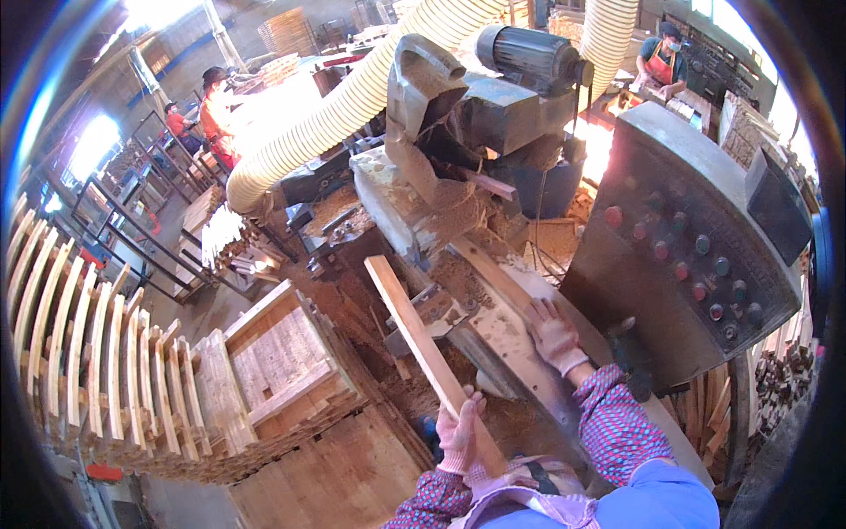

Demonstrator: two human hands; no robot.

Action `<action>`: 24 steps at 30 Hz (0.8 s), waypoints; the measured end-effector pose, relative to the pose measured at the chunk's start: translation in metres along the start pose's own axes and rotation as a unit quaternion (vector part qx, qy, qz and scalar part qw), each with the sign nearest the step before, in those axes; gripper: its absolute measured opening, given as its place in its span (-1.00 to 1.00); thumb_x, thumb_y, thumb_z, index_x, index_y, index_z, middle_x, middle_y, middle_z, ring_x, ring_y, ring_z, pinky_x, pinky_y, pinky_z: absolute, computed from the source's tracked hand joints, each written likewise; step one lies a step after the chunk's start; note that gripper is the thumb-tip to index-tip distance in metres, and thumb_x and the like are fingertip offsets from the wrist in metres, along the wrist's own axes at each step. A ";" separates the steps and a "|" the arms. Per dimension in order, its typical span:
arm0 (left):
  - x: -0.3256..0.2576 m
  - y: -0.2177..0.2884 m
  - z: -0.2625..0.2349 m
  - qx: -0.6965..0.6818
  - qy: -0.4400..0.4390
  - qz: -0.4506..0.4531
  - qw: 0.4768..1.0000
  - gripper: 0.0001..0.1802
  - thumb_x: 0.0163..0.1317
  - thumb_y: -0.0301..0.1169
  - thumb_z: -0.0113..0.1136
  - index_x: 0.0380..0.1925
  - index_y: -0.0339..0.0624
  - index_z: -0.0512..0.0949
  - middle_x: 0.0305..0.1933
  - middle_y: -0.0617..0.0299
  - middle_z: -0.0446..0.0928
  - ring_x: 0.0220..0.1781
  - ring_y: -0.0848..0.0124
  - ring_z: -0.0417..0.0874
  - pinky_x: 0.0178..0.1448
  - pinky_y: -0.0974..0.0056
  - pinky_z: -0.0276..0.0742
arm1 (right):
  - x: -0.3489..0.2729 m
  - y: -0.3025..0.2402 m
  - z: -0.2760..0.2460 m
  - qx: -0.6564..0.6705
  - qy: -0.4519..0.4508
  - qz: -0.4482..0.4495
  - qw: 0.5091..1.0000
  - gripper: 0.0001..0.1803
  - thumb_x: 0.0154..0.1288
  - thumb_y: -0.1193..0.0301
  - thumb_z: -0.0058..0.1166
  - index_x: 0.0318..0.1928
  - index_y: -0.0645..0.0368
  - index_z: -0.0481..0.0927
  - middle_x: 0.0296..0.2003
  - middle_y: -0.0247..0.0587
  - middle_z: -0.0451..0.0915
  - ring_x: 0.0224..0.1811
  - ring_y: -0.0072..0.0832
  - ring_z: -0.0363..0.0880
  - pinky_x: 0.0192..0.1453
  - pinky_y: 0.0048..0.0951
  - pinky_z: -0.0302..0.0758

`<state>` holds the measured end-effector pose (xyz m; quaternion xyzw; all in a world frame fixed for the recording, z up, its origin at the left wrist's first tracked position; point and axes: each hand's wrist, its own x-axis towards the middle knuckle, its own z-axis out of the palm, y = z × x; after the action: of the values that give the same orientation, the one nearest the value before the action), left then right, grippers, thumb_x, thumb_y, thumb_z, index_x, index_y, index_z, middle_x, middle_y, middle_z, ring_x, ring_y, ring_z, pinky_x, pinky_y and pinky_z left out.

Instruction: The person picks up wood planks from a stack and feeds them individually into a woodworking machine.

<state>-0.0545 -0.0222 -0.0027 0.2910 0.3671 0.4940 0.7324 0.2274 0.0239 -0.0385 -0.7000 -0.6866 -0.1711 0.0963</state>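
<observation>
My left hand (pixel 460 434), in a pale work glove, is closed around a long wooden strip (pixel 414 331). The strip slants from my lap up and to the left, past the near side of the machine. My right hand (pixel 555 337), also gloved, lies flat with fingers stretched out on the machine bed (pixel 515 339), at the near end of another wooden strip (pixel 493 273). That second strip runs along the bed toward the dusty metal hood (pixel 423 115) of the woodworking machine. Its far end is hidden near the hood.
A control panel (pixel 679 256) with red and green buttons stands close on my right. A ribbed cream hose (pixel 326 132) arches over the machine, beside an electric motor (pixel 529 60). Stacked pallets and wood strips (pixel 106 353) fill the left. Several people work farther back. Sawdust covers the machine.
</observation>
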 end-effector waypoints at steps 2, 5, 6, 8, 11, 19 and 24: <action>0.012 0.002 -0.002 -0.009 -0.016 0.025 1.000 -0.51 0.37 -0.34 0.24 0.21 -0.27 0.35 0.15 0.11 0.50 0.12 0.27 0.62 0.24 0.11 0.60 | 0.022 -0.003 -0.010 0.119 -0.020 -0.001 0.993 -0.58 0.32 0.36 -0.01 0.16 0.18 0.52 0.25 0.06 0.43 0.35 -0.08 0.35 0.28 -0.07 0.41; 0.036 -0.007 0.020 -0.031 -0.001 0.091 0.995 -0.48 0.34 -0.33 0.27 0.22 -0.25 0.35 0.21 0.08 0.48 0.13 0.28 0.60 0.28 0.12 0.55 | 0.018 -0.047 -0.057 0.544 -0.021 0.117 0.831 -0.49 0.41 0.33 0.00 0.31 0.20 0.40 0.22 0.04 0.48 0.24 -0.09 0.46 0.27 -0.20 0.43; 0.042 -0.017 0.036 -0.043 -0.039 0.113 0.992 -0.45 0.37 -0.29 0.24 0.27 -0.25 0.33 0.21 0.13 0.48 0.17 0.32 0.56 0.30 0.16 0.51 | -0.003 -0.057 -0.071 0.749 -0.045 0.244 0.615 -0.43 0.45 0.27 0.04 0.38 0.24 0.32 0.21 -0.01 0.51 0.23 -0.15 0.49 0.30 -0.21 0.41; 0.033 -0.009 0.024 -0.002 -0.057 0.080 0.995 -0.36 0.39 -0.17 0.21 0.34 -0.24 0.27 0.27 0.15 0.42 0.27 0.33 0.46 0.38 0.17 0.38 | -0.027 -0.100 -0.107 0.606 -0.190 0.037 0.772 -0.16 0.37 0.15 0.16 0.47 0.31 0.12 0.36 0.15 0.32 0.44 -0.12 0.27 0.50 -0.23 0.21; 0.022 -0.012 -0.007 0.247 -0.207 0.120 0.939 -0.21 0.39 -0.12 0.16 0.45 -0.29 0.11 0.49 0.02 0.18 0.51 0.20 0.19 0.55 0.16 0.08 | -0.092 -0.102 -0.129 0.487 -0.150 0.117 0.853 -0.07 0.19 0.22 0.29 0.45 0.36 0.14 0.33 0.31 0.32 0.40 0.02 0.32 0.45 -0.22 0.30; 0.120 0.128 -0.294 0.764 0.205 0.171 0.587 -0.07 0.24 0.01 0.21 0.42 -0.40 0.14 0.49 -0.22 0.15 0.55 -0.03 0.13 0.60 0.06 -0.01 | -0.241 -0.043 -0.129 0.152 -0.171 0.188 0.955 -0.37 0.33 0.35 0.09 0.33 0.42 0.32 0.29 0.40 0.34 0.33 0.21 0.35 0.44 -0.01 0.28; 0.176 0.254 -0.418 0.850 0.374 -0.065 0.366 0.09 0.18 0.15 0.18 0.47 -0.37 -0.03 0.56 -0.15 -0.03 0.62 0.03 -0.09 0.61 -0.07 -0.15 | -0.093 -0.023 -0.060 0.046 -0.152 0.110 0.981 -0.47 0.47 0.45 -0.16 0.39 0.35 0.27 0.40 0.15 0.26 0.50 0.01 0.15 0.59 -0.13 0.01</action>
<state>-0.4866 0.2569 -0.0810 0.5204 0.8469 -0.0698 -0.0847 0.1977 -0.0834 -0.0195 -0.7842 -0.6188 -0.0191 0.0408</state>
